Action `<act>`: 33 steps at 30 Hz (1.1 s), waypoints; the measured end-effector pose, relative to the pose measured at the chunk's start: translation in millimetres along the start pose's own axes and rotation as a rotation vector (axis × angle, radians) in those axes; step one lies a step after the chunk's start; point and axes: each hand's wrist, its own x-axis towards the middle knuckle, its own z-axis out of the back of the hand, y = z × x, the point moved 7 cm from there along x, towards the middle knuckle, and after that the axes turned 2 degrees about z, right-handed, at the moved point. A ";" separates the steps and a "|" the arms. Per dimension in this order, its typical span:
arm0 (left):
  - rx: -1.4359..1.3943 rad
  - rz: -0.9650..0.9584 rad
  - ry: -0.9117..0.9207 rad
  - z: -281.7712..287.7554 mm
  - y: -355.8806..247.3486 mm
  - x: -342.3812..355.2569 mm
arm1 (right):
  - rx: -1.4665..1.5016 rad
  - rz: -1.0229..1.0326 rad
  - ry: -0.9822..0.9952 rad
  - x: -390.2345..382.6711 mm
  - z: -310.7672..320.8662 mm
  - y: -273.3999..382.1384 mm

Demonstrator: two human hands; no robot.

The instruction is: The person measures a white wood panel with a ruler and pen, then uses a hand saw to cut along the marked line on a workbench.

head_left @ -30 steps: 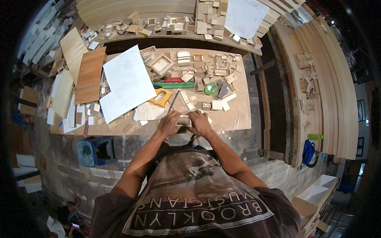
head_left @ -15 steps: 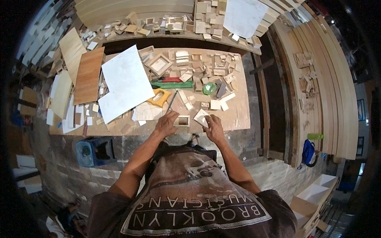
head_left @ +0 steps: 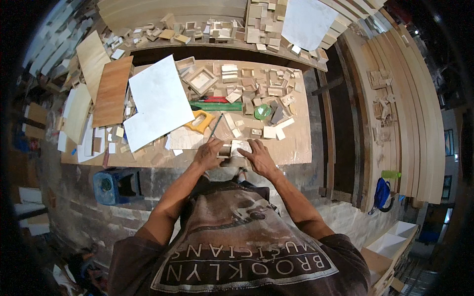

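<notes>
At the near edge of the workbench (head_left: 291, 153), my left hand (head_left: 209, 154) grips the left side of a small open wooden frame (head_left: 224, 151). My right hand (head_left: 259, 158) pinches a small pale wooden piece (head_left: 240, 146) between thumb and fingers. That piece sits against the frame's right end, partly over it; my fingers hide how far they overlap. Just beyond my left hand lie a dark green pencil (head_left: 216, 125) and a handsaw with a yellow handle (head_left: 200, 121). A green tape roll (head_left: 262, 111) rests farther back.
Many small wooden boxes and offcuts (head_left: 256, 81) cover the back of the bench. A white sheet (head_left: 159, 103) and a brown board (head_left: 112, 92) lie at the left. Long planks (head_left: 410, 118) are stacked at the right. A blue stool (head_left: 117, 186) stands on the floor.
My right hand has moved left, bringing the pale wooden piece from beside the frame up against its right end. My left hand stays on the frame.
</notes>
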 end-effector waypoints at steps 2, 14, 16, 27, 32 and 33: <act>-0.002 0.002 0.007 -3.5 -0.6 -0.8 | 0.001 0.023 0.016 -1.1 -4.0 1.2; 0.021 0.034 0.059 -19.0 15.9 -3.8 | 0.148 -0.137 -0.103 -21.6 1.3 -11.5; 0.030 0.027 0.070 -13.5 9.8 -2.7 | 0.072 -0.231 -0.058 -43.1 -8.0 -18.6; 0.049 0.010 0.081 -11.8 8.8 -2.3 | 0.051 -0.389 -0.132 -53.7 -7.5 -21.0; 0.040 -0.040 -0.007 -3.7 2.9 -2.7 | 0.166 -0.490 -0.203 -54.5 2.6 -8.6; 0.032 -0.040 0.001 -5.7 2.2 -1.5 | 0.172 -0.483 -0.223 -52.6 4.0 -4.9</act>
